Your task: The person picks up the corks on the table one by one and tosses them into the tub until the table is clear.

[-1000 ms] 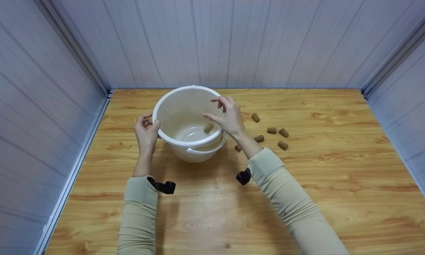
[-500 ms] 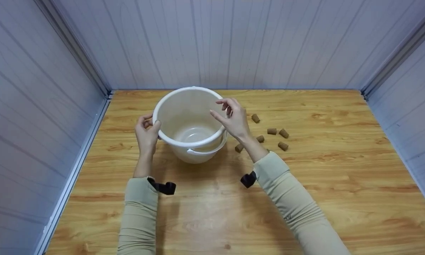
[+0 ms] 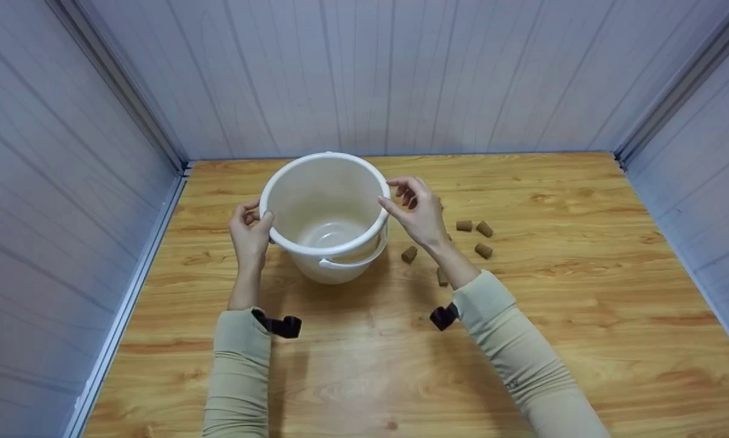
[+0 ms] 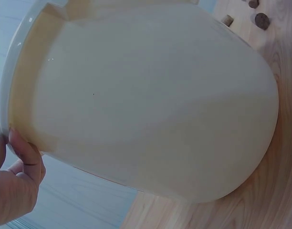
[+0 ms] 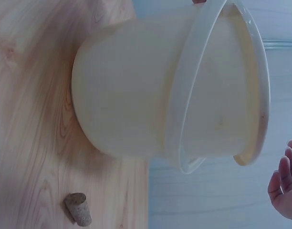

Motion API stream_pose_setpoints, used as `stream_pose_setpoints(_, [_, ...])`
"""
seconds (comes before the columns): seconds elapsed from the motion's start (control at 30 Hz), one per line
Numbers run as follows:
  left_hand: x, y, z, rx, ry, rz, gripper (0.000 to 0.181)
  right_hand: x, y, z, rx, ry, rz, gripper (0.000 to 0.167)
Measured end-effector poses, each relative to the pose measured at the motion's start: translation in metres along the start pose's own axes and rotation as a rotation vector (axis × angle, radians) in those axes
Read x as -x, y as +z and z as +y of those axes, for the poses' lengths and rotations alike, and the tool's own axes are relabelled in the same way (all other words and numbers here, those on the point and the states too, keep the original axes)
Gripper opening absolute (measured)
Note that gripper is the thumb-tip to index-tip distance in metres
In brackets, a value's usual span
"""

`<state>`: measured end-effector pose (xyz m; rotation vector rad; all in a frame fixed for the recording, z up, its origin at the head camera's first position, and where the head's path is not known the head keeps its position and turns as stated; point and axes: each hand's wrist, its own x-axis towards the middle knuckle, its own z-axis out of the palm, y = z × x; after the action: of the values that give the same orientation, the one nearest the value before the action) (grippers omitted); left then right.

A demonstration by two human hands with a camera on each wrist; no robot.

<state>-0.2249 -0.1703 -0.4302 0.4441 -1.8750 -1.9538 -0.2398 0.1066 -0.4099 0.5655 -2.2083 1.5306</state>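
White bucket [image 3: 303, 263] stands upright on the wooden counter [image 3: 352, 377], left of center in the head view, handle [image 3: 353, 265] hanging at its lower right. Left hand [image 3: 250, 237] pinches the rim at left, thumb over the edge. Right hand [image 3: 424, 219] is just beside the rim at right, thumb and fingers apart, nothing held. Brown corks [image 3: 484, 250] lie scattered right of center, some partly behind the right forearm.

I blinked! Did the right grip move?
Yes: in the head view, the right grip went right, from over the opening of the white bucket to its right rim.
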Motion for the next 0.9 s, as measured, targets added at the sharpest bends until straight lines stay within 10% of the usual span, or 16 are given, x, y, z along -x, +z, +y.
stream_pose_setpoints(0.33, [0.002,-0.001,0.003,-0.002,-0.005,0.001,0.031,0.017,-0.019,0.01,0.018,-0.007,0.012,0.027])
stream_pose_setpoints(0.57, [-0.001,0.0,-0.001,-0.008,0.004,0.008,0.031,0.033,-0.037,-0.023,0.048,0.023,-0.004,0.026])
stream_pose_setpoints(0.9, [-0.001,-0.001,-0.001,-0.001,-0.02,-0.002,0.031,0.054,-0.054,-0.001,0.066,0.082,0.0,0.024])
